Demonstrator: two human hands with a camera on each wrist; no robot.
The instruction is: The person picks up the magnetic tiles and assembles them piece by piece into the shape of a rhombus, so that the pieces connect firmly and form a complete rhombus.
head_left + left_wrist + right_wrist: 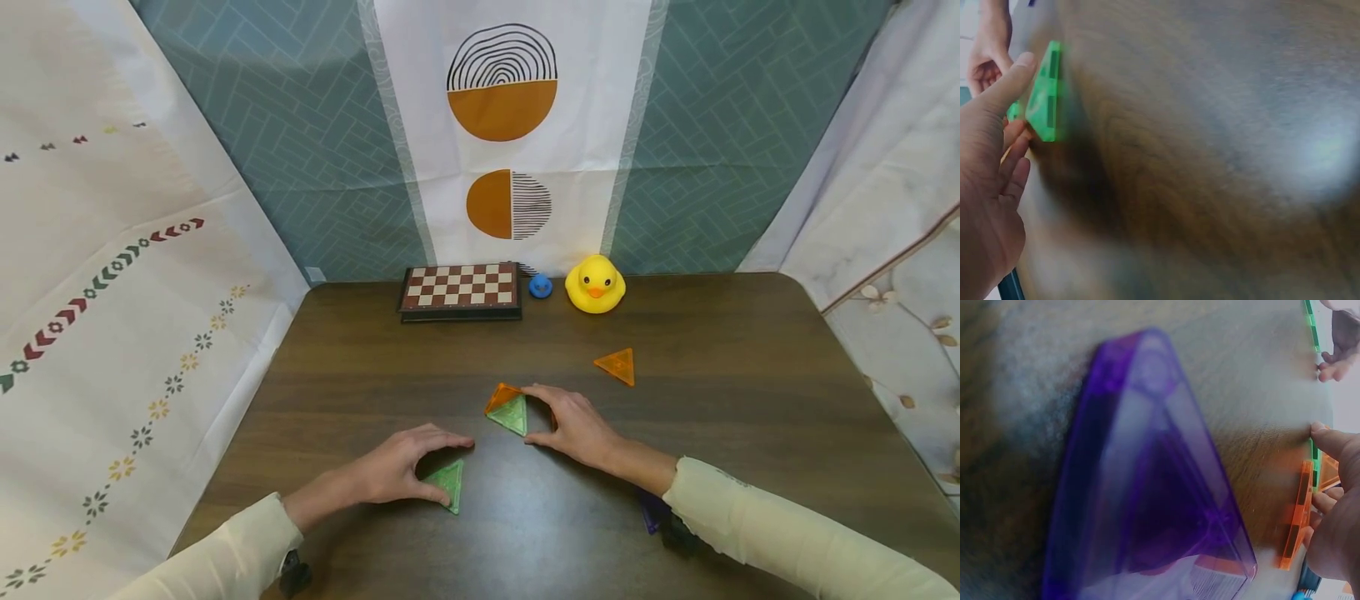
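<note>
My left hand (401,467) lies spread around a green translucent triangular tile (447,483) on the table; its thumb touches the tile's lower side, while the fingers arch apart above it. In the left wrist view the tile (1046,100) shows between thumb and fingers. My right hand (577,425) pinches a second green triangular tile (512,414) by two corners, thumb near and fingers far. Against that tile's upper-left edge sits an orange triangular tile (501,397). Another orange tile (1297,515) lies beside the right fingers, mostly hidden by the hand in the head view.
A loose orange triangle (618,367) lies beyond my right hand. Purple tile (1160,475) is close under the right forearm. Along the back edge are a checkered board box (460,287), a small blue toy (540,286) and a yellow rubber duck (595,285).
</note>
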